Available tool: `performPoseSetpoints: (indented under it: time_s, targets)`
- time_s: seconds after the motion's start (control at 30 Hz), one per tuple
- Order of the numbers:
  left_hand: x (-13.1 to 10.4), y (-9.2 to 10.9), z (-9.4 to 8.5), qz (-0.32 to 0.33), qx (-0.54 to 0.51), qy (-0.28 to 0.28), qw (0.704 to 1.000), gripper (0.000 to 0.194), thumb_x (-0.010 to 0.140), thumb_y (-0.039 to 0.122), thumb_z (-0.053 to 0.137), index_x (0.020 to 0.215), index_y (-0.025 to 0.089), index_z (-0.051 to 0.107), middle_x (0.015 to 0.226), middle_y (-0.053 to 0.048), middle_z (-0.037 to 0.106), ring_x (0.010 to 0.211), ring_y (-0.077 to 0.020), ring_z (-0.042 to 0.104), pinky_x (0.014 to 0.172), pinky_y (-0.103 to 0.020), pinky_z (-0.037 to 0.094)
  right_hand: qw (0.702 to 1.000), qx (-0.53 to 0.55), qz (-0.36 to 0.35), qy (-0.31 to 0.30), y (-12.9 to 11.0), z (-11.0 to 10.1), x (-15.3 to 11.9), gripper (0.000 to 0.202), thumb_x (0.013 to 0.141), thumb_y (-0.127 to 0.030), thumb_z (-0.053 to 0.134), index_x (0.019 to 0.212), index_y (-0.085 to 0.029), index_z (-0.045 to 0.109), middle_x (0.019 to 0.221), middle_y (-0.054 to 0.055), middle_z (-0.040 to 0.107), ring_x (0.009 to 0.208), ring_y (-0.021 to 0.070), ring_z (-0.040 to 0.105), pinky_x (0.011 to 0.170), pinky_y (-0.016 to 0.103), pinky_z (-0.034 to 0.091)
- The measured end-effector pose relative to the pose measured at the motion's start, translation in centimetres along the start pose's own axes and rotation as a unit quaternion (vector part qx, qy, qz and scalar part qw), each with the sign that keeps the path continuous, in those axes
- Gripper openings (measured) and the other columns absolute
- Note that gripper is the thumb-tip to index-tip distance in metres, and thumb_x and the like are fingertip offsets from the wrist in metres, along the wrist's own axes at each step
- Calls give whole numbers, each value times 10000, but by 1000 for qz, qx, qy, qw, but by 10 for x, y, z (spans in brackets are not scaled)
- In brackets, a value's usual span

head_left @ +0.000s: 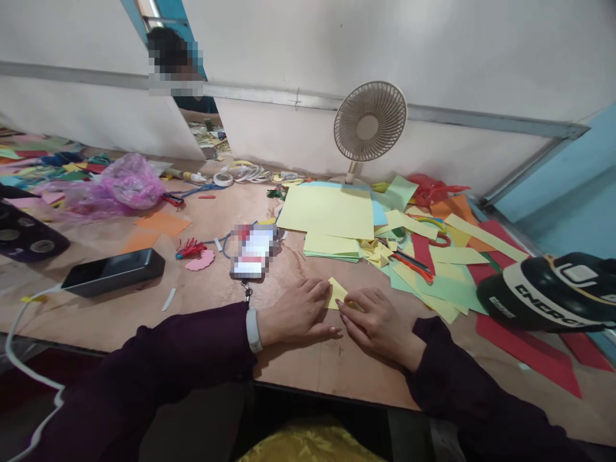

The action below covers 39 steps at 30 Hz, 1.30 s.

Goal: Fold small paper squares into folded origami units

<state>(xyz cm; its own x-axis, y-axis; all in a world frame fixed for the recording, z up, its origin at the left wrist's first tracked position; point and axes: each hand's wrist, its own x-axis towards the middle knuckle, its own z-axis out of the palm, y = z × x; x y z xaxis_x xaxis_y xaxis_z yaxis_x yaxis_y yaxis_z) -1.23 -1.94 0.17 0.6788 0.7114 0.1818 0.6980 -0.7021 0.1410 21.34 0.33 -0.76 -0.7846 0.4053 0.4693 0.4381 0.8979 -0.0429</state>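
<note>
A small piece of yellow paper (335, 294), folded to a slanted edge, lies on the wooden table between my hands. My left hand (296, 312) rests palm down, its bent fingers holding the paper's left side against the table and its thumb stretched out below. From the right, my right hand (378, 321) pinches the paper's lower right edge between thumb and fingers. Just behind are a stack of yellow and green sheets (332, 208) and crumpled yellow scraps (378, 252). Scissors with orange handles (414, 266) lie to the right of those scraps.
A phone (253, 251) lies beyond my left wrist, near a power bank (114, 271) with a white cable. A black bottle (548, 292) stands at right among red strips (529, 353). A fan (370, 122) is at the back. Behind the partition gap is a person (176, 61).
</note>
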Motion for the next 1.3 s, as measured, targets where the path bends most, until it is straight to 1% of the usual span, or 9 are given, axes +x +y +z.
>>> performPoseSetpoints:
  time_s: [0.17, 0.37, 0.47, 0.57, 0.7, 0.87, 1.07, 1.3]
  targets:
    - [-1, -1, 0, -13, -11, 10, 1000, 529, 967, 561, 419, 1212, 100, 506, 1228, -155, 569, 1093, -289, 536, 937, -397, 437, 1000, 0, 4, 10, 0, 0, 0, 226, 901, -195, 550, 1075, -164, 690, 946, 101, 661, 857, 236, 551, 769, 393, 442]
    - [-4, 0, 0, -3, -5, 4, 1000, 537, 965, 553, 433, 1297, 132, 458, 1301, -156, 543, 1195, -318, 500, 984, -432, 421, 1000, 7, 17, 14, -1, 1, 0, 240, 899, -192, 549, 1094, -174, 687, 949, 100, 658, 862, 237, 549, 765, 392, 448]
    - [-5, 0, 0, -2, -6, 3, 1000, 567, 963, 556, 435, 1324, 119, 451, 1305, -160, 542, 1213, -325, 486, 1004, -444, 413, 1000, 10, 19, 14, -1, 0, 0, 235, 903, -191, 543, 1086, -163, 687, 942, 102, 659, 866, 239, 547, 771, 396, 456]
    - [-5, -1, -1, 7, -4, 2, 1000, 568, 975, 546, 414, 1324, 102, 467, 1309, -167, 542, 1228, -323, 475, 1022, -445, 403, 1000, 14, 23, 8, 0, 0, 0, 227, 899, -186, 549, 1075, -159, 690, 946, 101, 661, 869, 239, 547, 781, 400, 458]
    - [-5, -1, -1, 15, 3, 9, 1000, 558, 985, 551, 383, 1312, 112, 494, 1310, -168, 541, 1231, -316, 476, 1026, -445, 399, 1000, 18, 20, -1, 1, -2, 0, 228, 897, -186, 545, 1071, -168, 691, 963, 103, 664, 884, 237, 570, 795, 411, 456]
    - [-4, -2, 0, 24, -3, 9, 1000, 514, 986, 541, 400, 1266, 132, 536, 1315, -154, 540, 1219, -283, 493, 1025, -415, 403, 999, 31, 12, 10, 2, -4, -1, 190, 893, -178, 549, 1013, -170, 696, 962, 100, 677, 875, 229, 584, 793, 407, 472]
    - [-4, -4, 0, 28, -3, 0, 1000, 546, 984, 557, 397, 1287, 125, 535, 1296, -143, 565, 1232, -295, 491, 1047, -425, 391, 998, 51, 9, 38, 4, -8, -1, 172, 900, -167, 540, 977, -172, 694, 923, 91, 691, 849, 218, 599, 773, 392, 496]
    - [-5, -4, 0, 26, 11, -2, 1000, 582, 985, 560, 391, 1356, 120, 476, 1347, -152, 536, 1242, -304, 484, 1049, -435, 392, 998, 62, 16, 21, 7, -8, -3, 169, 896, -173, 544, 957, -179, 701, 941, 94, 696, 859, 218, 607, 787, 402, 507]
